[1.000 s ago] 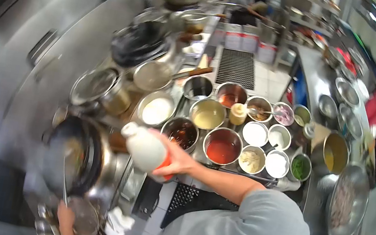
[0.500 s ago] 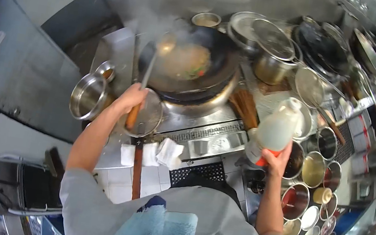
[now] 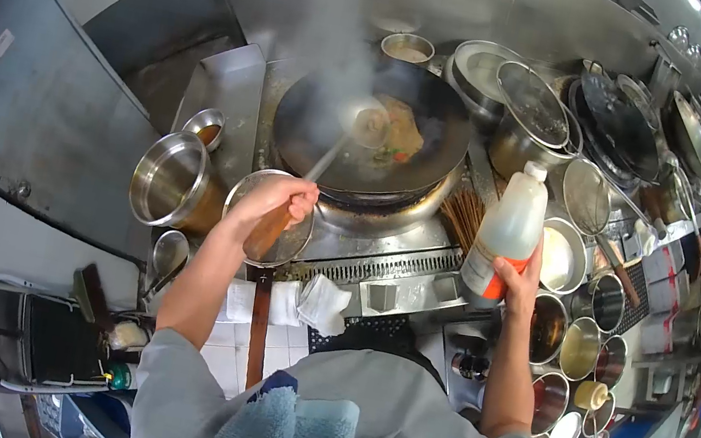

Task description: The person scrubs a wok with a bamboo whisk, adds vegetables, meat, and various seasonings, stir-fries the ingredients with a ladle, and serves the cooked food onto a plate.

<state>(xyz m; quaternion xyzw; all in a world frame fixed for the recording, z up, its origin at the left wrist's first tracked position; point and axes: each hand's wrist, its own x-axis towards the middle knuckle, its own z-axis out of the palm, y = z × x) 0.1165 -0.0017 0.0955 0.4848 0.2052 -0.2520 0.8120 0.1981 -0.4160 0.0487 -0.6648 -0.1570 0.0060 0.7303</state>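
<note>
My left hand point(image 3: 276, 206) is wrapped round the wooden handle of a ladle point(image 3: 324, 158), whose bowl is down in a large black wok point(image 3: 316, 96). Steam rises from the wok, where brownish food point(image 3: 399, 131) with red and green bits lies next to the ladle's bowl. In my right hand point(image 3: 519, 282) is a clear plastic bottle point(image 3: 512, 215) with a white cap and an orange label. It stands nearly upright, to the right of the wok, and its cap appears on. Below my left hand lies a round strainer point(image 3: 288, 245) with a wooden handle.
Steel pots point(image 3: 163, 177) stand left of the wok. A bamboo brush point(image 3: 464, 216) lies between wok and bottle. Several seasoning containers point(image 3: 582, 344) fill the right side, with a strainer point(image 3: 587, 195) above them. Folded white cloths point(image 3: 323, 301) rest on the front edge.
The ladle's bowl has moved right and down onto the food in the wok. My left hand has tilted its handle. The bottle stays in my right hand, now more upright; the view has shifted slightly.
</note>
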